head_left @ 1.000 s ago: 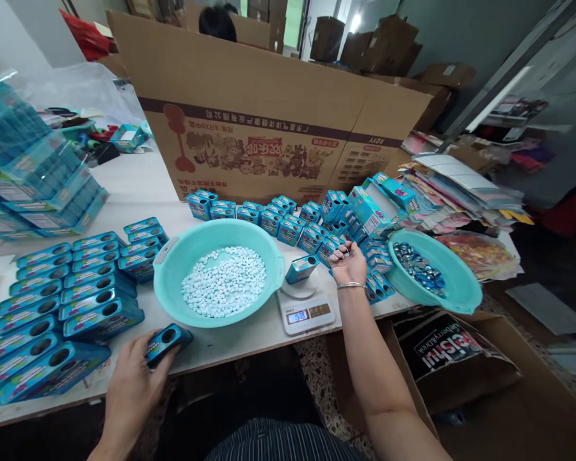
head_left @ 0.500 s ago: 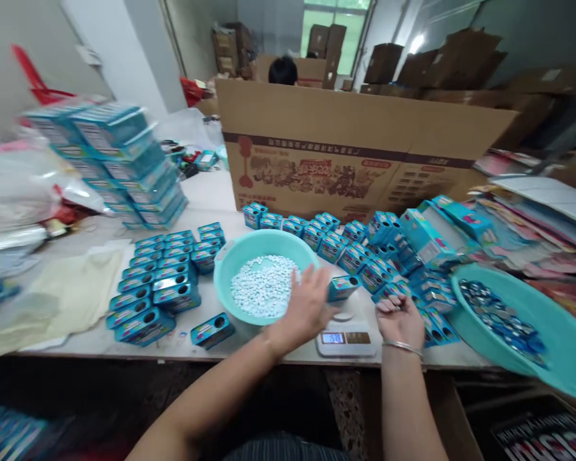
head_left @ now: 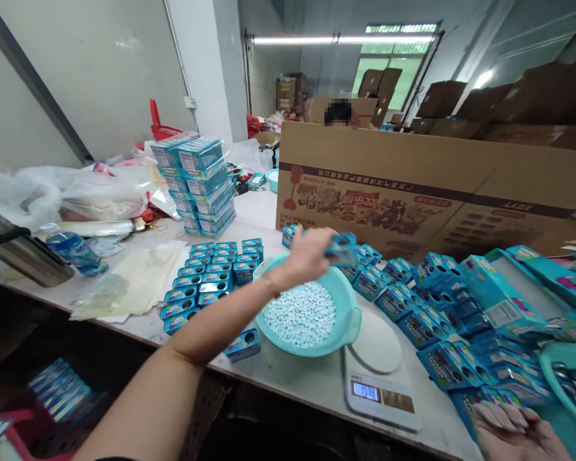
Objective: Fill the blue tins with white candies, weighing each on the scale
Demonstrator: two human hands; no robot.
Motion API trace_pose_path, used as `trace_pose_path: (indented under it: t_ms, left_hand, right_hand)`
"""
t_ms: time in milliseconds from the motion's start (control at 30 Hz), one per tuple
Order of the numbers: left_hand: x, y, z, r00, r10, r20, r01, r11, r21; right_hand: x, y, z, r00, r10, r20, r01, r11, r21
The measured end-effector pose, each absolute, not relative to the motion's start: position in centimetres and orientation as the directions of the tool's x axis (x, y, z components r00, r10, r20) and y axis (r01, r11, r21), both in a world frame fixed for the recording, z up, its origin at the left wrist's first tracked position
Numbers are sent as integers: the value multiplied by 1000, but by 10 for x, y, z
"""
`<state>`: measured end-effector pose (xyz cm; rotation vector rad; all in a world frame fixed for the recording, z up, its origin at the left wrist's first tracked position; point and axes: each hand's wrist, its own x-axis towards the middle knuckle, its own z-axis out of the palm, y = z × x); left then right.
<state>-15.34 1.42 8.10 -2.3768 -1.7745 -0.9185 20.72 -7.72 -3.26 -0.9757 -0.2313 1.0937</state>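
My left hand (head_left: 308,255) is closed on a small blue candy box (head_left: 344,248) with a dark round hole, held above the far side of the turquoise bowl (head_left: 349,296). Many pale blue and white candies (head_left: 300,315) lie in that bowl. At the lower right, my right hand (head_left: 511,430) has its fingers curled inward, palm up; what they hold, if anything, is hidden. It is near several more blue boxes (head_left: 454,363). The white kitchen scale (head_left: 375,346) has a bare round plate and a lit display.
Rows of blue boxes (head_left: 199,272) stand left of the bowl, with a wrapped stack (head_left: 201,182) behind. A large cardboard carton (head_left: 388,153) walls off the back. A second bowl (head_left: 552,358) holds dark blue shiny pieces. A steel flask (head_left: 24,246) leans at left.
My left hand has lifted the blue box off the scale and carried it over the bowl. My right hand is now lower right in view. The camera has turned rightward scenery further right.
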Motion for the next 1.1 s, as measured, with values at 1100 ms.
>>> trace_pose_path:
  t_ms: [1100]
  left_hand:
    - [-284, -135, -15, 193, 949, 251, 883, -279, 376]
  right_hand:
    - [-129, 22, -82, -702, 641, -309, 710, 604, -361]
